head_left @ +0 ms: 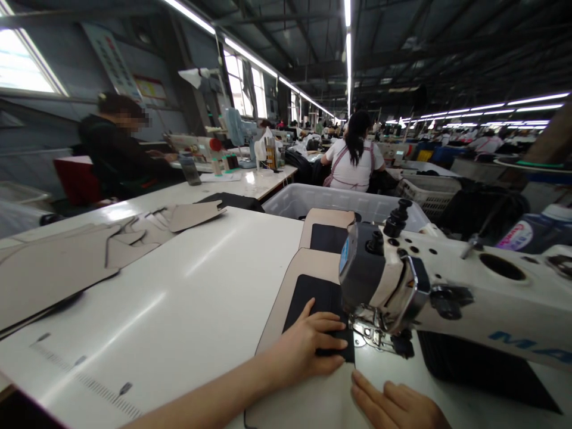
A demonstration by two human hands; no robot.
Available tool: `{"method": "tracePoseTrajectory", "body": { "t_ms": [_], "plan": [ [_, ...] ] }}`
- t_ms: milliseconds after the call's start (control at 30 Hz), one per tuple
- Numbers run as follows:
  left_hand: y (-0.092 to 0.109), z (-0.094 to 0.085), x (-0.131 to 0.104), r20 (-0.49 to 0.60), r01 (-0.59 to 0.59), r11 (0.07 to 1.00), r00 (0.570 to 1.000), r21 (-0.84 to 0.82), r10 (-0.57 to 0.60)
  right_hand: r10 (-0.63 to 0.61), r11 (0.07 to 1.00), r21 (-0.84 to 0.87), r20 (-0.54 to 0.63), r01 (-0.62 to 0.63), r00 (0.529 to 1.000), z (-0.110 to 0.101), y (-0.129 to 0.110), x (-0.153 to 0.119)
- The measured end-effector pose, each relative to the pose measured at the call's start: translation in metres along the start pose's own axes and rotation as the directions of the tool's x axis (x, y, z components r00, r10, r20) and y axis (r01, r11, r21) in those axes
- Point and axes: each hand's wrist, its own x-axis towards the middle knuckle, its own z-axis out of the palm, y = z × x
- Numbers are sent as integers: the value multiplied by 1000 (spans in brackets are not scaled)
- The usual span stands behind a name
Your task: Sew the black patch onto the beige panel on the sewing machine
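1. Left hand (308, 348) lies flat, fingers spread and extended, pressing on the dark fabric panel (313, 301) just beside the presser foot (373, 333) of the sewing machine (447, 292). It grips nothing; the open palm seems meant to keep the layers from shifting at the needle.
2. Right hand (395, 405) rests open and palm down on the near side of the sewing machine, fingers pointing toward the presser foot. It touches the tan piece (286, 298) at its near edge, likely steadying it from the front.
3. The dark fabric panel sits on top of the tan piece, and both lie on the white surface (187, 298) directly under the head of the sewing machine, with the panel's right edge at the presser foot.
4. A second tan piece with its own dark panel (326, 229) lies just beyond the sewing machine's head, in line with the first, as if fed through in a chain.
5. Left of the sewing machine, well apart, a stack of flat tan cut pieces (67, 262) is spread on the surface, within reach.
6. Behind the sewing machine stands a pale plastic bin (313, 202).
7. Farther beyond the sewing machine, a person in a white top (353, 158) sits facing away, and another person in dark clothes (116, 149) sits at the far left.
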Motion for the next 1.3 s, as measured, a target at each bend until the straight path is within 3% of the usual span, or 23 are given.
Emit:
{"method": "tracePoseTrajectory", "body": {
  "t_ms": [167,333,533,633,767,867,967,1033,1100,1300],
  "plan": [
    [-6,-2,12,-45,17,1000,999,1,-17,15,996,88,53,-20,999,0,16,7],
    [-12,-6,24,-83,-2,1000,997,29,4,123,969,205,97,-140,988,2,26,12],
    [-20,-11,39,-118,-55,998,992,-43,50,291,939,185,18,-289,957,16,24,10],
    [-22,-19,38,-117,-28,989,993,-146,11,210,968,131,38,-213,977,18,26,6],
    [-13,-20,13,-233,68,969,965,-238,-125,65,996,47,142,-73,988,22,33,-7],
    [1,1,-11,-204,-74,995,977,-73,58,23,999,46,139,-30,990,25,37,-14],
    [11,30,-19,-140,-219,937,954,273,264,53,996,71,90,-59,995,24,38,-15],
    [13,43,-16,-118,-210,875,951,436,287,73,993,86,93,-81,993,22,39,-13],
    [13,47,-11,-76,-194,853,962,485,262,101,984,135,97,-113,990,20,39,-11],
    [21,30,-7,76,-211,878,977,429,197,198,921,329,63,-207,978,16,40,-4]
  ]
}}
